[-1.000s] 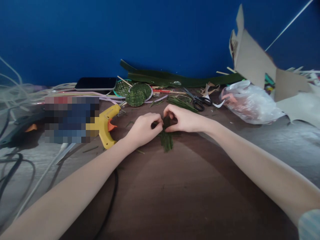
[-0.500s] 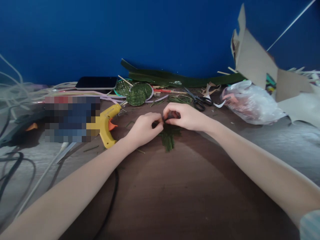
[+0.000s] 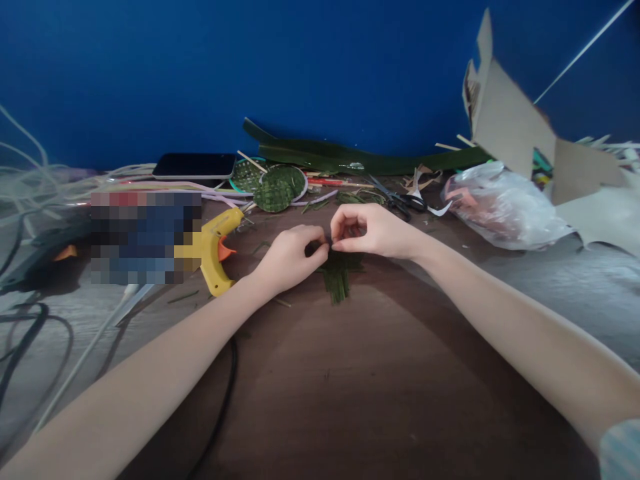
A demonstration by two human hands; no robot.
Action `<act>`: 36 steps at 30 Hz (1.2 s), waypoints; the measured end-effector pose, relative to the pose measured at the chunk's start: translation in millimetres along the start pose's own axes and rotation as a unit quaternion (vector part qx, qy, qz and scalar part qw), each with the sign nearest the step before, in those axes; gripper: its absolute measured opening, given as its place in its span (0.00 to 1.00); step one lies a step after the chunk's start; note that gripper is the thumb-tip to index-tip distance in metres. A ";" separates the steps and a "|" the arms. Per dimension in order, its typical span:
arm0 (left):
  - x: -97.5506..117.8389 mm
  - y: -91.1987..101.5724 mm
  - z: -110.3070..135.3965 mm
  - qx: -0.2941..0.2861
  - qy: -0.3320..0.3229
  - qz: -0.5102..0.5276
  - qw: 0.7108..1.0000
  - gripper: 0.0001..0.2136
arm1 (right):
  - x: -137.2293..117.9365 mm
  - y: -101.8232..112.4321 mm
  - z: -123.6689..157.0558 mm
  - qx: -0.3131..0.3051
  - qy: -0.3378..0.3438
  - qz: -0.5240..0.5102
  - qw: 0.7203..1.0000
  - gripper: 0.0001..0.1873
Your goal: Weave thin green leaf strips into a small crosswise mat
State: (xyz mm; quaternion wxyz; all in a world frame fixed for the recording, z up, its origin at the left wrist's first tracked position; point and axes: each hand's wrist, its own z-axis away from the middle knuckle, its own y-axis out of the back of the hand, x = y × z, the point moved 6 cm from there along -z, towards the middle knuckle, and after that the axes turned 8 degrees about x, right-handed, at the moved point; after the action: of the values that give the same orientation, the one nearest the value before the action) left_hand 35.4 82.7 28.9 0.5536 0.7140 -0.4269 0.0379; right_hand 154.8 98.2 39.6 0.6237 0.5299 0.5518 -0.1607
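In the head view, the person's left hand is curled with its thumb and finger tips close together, and the right hand curls much the same way just beside it, but it is too dark to tell if either one pinches a strip. The green leaf strips are on the brown table, at and just below both hands' fingertips. A yellow glue gun sits left of the left hand, and black scissors lie just past the right hand.

Green leaf strips — crossed, lying flat.
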 end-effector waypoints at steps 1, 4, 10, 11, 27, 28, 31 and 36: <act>0.2 -0.1 0.2 -0.002 0.001 0.001 1.000 0.05 | 0.2 -0.4 0.2 -0.002 -0.005 -0.007 1.000 0.09; 1.2 -0.7 1.1 -0.009 0.000 0.009 1.000 0.02 | 2.2 -0.3 0.5 -0.003 -0.024 -0.022 0.999 0.10; 2.9 -3.0 2.2 -0.011 -0.043 -0.005 0.999 0.03 | 7.3 0.9 -0.3 0.009 -0.046 -0.081 0.996 0.12; 3.3 -3.5 2.2 -0.011 -0.053 -0.007 0.999 0.03 | 8.5 1.1 -0.5 0.014 -0.049 -0.091 0.995 0.11; 3.2 -5.9 2.8 -0.017 -0.078 -0.013 0.997 0.04 | 17.6 9.9 -1.8 0.068 -0.075 0.055 0.993 0.14; 3.0 -6.0 2.6 -0.016 -0.078 -0.016 0.997 0.04 | 18.5 9.2 -1.9 0.058 -0.076 0.086 0.992 0.11; 2.6 -7.0 2.3 -0.019 -0.080 -0.020 0.996 0.04 | 21.2 6.8 -1.7 0.026 -0.085 0.165 0.982 0.06; 1.6 -6.2 2.7 -0.012 -0.056 -0.004 0.998 0.07 | 24.0 4.4 -1.0 -0.004 -0.093 0.213 0.973 0.06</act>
State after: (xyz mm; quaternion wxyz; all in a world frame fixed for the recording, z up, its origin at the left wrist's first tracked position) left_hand 39.3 79.7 24.0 0.5377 0.7097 -0.4550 -0.0092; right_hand 165.9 110.0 21.3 0.6942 0.6155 0.3665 -0.0700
